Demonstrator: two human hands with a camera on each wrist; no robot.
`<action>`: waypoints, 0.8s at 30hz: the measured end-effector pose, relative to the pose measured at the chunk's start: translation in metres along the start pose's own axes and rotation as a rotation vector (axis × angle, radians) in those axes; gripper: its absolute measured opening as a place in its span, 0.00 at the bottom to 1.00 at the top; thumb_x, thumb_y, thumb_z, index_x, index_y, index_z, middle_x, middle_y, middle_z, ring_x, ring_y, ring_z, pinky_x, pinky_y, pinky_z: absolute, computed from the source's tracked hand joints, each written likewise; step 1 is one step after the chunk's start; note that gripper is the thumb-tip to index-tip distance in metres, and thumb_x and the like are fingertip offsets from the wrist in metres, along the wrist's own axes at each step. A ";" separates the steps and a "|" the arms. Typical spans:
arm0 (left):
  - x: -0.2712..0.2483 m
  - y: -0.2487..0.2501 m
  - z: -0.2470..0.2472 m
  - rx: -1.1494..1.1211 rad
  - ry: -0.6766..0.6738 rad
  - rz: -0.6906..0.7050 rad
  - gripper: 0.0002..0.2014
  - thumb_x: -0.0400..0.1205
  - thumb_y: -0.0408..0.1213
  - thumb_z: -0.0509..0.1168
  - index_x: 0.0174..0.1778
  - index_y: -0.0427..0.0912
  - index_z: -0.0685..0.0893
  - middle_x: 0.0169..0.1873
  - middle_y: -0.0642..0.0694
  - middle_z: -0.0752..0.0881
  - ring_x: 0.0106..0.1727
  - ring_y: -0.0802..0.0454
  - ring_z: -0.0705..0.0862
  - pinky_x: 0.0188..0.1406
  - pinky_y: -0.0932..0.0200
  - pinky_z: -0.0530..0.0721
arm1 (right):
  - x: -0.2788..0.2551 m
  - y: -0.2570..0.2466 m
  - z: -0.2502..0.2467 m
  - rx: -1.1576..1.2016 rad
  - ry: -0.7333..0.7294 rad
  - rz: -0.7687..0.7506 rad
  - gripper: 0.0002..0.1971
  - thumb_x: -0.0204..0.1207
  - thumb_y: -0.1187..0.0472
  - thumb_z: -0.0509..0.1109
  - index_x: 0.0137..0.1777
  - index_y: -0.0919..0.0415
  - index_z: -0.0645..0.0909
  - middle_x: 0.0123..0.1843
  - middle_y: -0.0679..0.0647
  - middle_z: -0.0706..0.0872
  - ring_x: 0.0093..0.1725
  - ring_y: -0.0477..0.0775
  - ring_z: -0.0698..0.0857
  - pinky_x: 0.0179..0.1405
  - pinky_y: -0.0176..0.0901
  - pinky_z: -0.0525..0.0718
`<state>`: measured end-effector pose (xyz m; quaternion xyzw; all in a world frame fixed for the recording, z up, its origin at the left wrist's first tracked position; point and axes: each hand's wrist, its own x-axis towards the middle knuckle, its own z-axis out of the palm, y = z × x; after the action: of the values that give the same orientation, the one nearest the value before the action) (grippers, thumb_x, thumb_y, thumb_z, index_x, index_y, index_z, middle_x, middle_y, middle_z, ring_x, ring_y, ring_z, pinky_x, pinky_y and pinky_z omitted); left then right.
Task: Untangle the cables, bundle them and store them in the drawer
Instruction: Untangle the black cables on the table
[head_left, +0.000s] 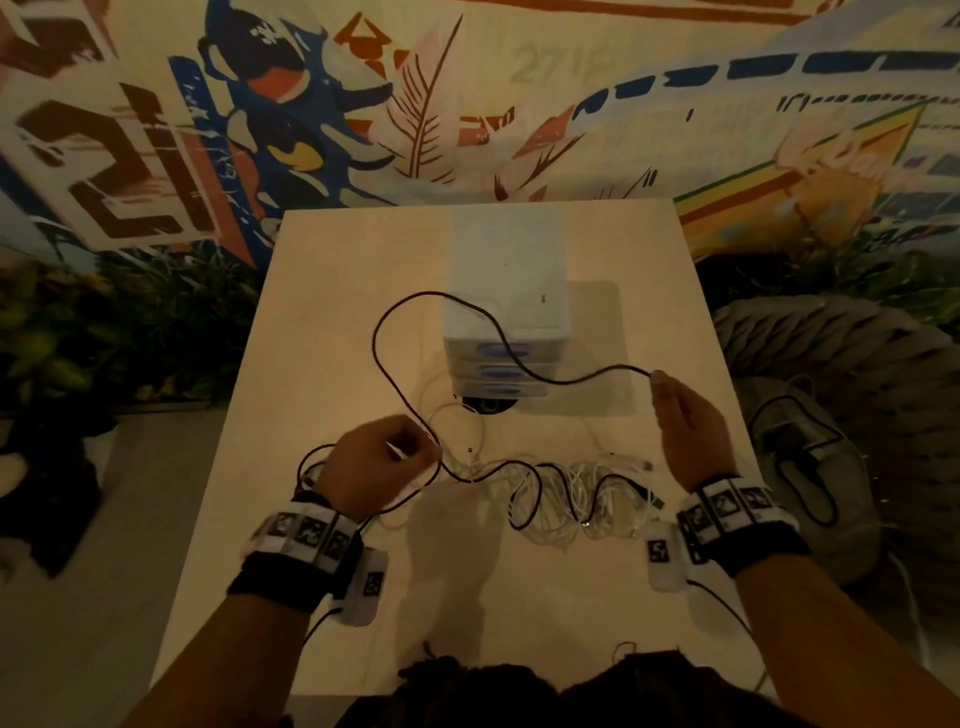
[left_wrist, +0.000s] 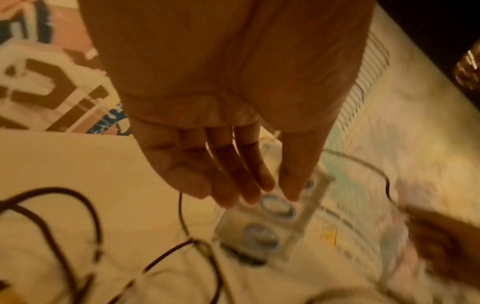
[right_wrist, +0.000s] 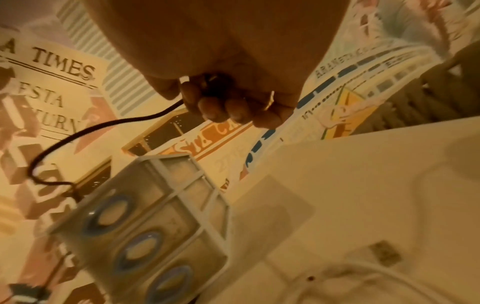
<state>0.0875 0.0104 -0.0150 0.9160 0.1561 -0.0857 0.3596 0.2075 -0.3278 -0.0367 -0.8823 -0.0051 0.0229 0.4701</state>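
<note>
Above the worktop, a black cable arcs in a wide loop btwn both hands, passing in front of the drawer unit. Right hand is raised, fingers curled round one end of the cable. Left hand sits lower, near the worktop; head view shows it loosely closed w/ the black cable running past its fingertips, but left wrist view shows fingers nearly straight, so can't tell if it truly grips. Rest of the black cable snakes on through a pile of white cables lying on the worktop btwn the wrists. Drawer unit has 3 drawers w/ blue oval handles, all closed. Behind the worktop hangs a painted mural.
</note>
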 end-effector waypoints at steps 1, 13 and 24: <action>0.002 -0.009 0.009 0.103 -0.025 -0.010 0.10 0.77 0.56 0.74 0.43 0.56 0.83 0.37 0.60 0.87 0.35 0.61 0.85 0.38 0.60 0.80 | 0.002 0.007 -0.004 -0.070 0.004 0.009 0.21 0.89 0.49 0.57 0.50 0.64 0.85 0.44 0.59 0.85 0.46 0.59 0.82 0.48 0.50 0.77; 0.009 -0.038 0.055 0.607 -0.172 -0.065 0.09 0.86 0.51 0.58 0.55 0.60 0.83 0.54 0.53 0.87 0.59 0.45 0.81 0.62 0.45 0.75 | -0.001 0.096 0.003 -0.236 -0.168 0.369 0.09 0.90 0.59 0.52 0.56 0.60 0.73 0.53 0.59 0.89 0.46 0.64 0.82 0.46 0.50 0.74; -0.011 0.000 0.014 0.661 -0.141 0.030 0.27 0.78 0.76 0.53 0.47 0.61 0.88 0.34 0.59 0.84 0.49 0.54 0.83 0.62 0.46 0.72 | 0.017 0.083 0.007 -0.318 -0.153 0.352 0.14 0.88 0.60 0.57 0.64 0.63 0.82 0.65 0.69 0.83 0.62 0.72 0.81 0.56 0.52 0.74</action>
<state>0.0765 -0.0015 -0.0225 0.9771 0.0810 -0.1893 0.0543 0.2236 -0.3676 -0.1098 -0.9281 0.1097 0.1702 0.3124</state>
